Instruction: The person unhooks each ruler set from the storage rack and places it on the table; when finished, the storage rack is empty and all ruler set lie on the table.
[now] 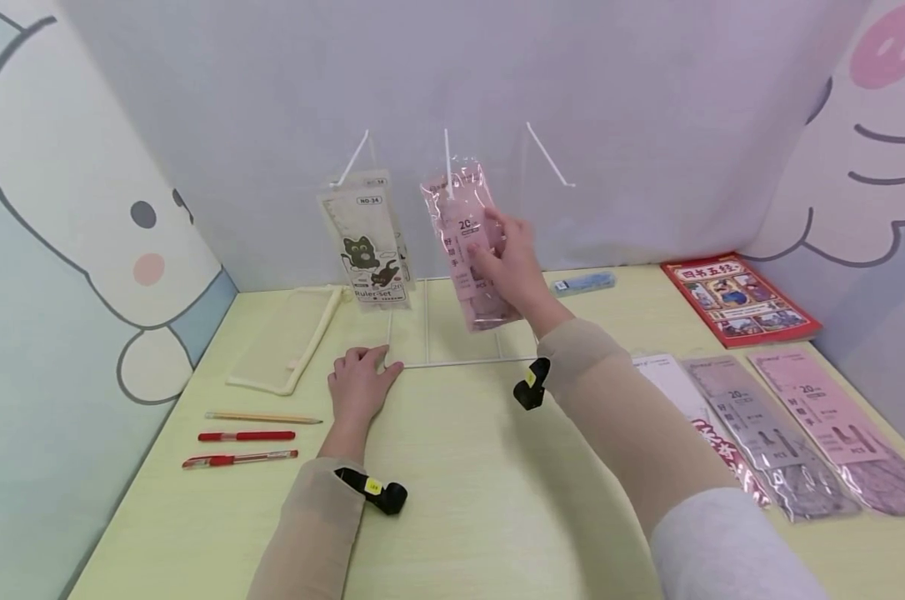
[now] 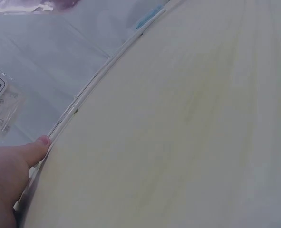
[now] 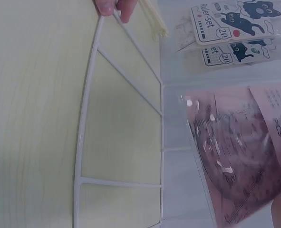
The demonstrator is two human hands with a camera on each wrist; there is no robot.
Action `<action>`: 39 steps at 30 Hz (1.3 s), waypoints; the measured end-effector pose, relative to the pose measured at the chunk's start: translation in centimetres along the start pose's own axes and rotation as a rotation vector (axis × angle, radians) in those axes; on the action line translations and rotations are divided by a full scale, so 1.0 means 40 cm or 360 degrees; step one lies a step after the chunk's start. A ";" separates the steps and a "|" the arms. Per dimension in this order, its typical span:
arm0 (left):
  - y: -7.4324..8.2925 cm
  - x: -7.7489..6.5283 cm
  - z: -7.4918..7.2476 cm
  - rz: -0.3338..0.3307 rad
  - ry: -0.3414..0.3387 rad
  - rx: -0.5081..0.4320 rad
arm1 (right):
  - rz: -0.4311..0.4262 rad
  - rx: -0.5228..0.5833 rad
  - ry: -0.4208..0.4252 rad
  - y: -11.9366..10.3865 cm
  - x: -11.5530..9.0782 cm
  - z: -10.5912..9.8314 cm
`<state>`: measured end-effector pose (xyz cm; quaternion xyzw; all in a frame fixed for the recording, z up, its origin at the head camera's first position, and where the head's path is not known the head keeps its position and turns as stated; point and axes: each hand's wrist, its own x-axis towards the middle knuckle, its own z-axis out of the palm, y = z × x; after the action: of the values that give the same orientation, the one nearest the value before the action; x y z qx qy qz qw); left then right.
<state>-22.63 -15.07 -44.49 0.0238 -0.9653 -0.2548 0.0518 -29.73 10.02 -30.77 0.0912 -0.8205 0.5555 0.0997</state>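
My right hand (image 1: pixel 514 262) grips a pink ruler set in a clear plastic sleeve (image 1: pixel 458 250), thumb on its printed front. The sleeve's top overlaps the middle prong of a white wire display rack (image 1: pixel 460 364) in the head view. Through the plastic, a clear protractor (image 3: pixel 230 137) shows in the right wrist view. My left hand (image 1: pixel 358 385) holds the rack's front left base corner, thumb and fingers about the wire. Beside the pink set, cream ruler sets with cat pictures (image 1: pixel 370 250) hang from the left prong. The right prong (image 1: pixel 550 154) carries nothing.
Left on the table (image 1: pixel 452 500) lie a cream-edged clear pouch (image 1: pixel 287 337), a pencil (image 1: pixel 263 417) and two red pens (image 1: pixel 246 436). On the right are a red book (image 1: pixel 739 300) and several flat packs (image 1: pixel 767 437). A blue item (image 1: pixel 583 283) lies behind the rack.
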 end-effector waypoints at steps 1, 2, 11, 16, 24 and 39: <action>0.000 -0.001 0.000 0.0004 0.0001 -0.0002 | 0.0002 -0.0006 0.0031 -0.002 -0.001 -0.001; 0.001 -0.001 0.000 0.0005 0.0002 -0.0002 | 0.0005 -0.0022 0.0056 -0.005 -0.002 -0.002; 0.007 -0.002 -0.004 -0.0004 -0.0001 -0.0003 | -0.0005 -0.0269 0.0181 -0.019 -0.022 -0.019; 0.006 0.000 -0.003 -0.0005 -0.0004 -0.0007 | -0.0135 -0.0266 0.0173 -0.012 -0.042 -0.034; -0.001 0.003 0.004 -0.0005 0.0004 -0.0010 | -0.0216 -0.0199 0.0102 -0.007 -0.088 -0.049; 0.004 0.002 0.002 -0.0002 -0.0002 -0.0005 | -0.0344 -0.0186 0.0055 -0.017 -0.139 -0.076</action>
<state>-22.72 -14.92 -44.46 0.0240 -0.9649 -0.2565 0.0511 -24.03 12.80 -30.54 0.1635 -0.8350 0.4942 0.1785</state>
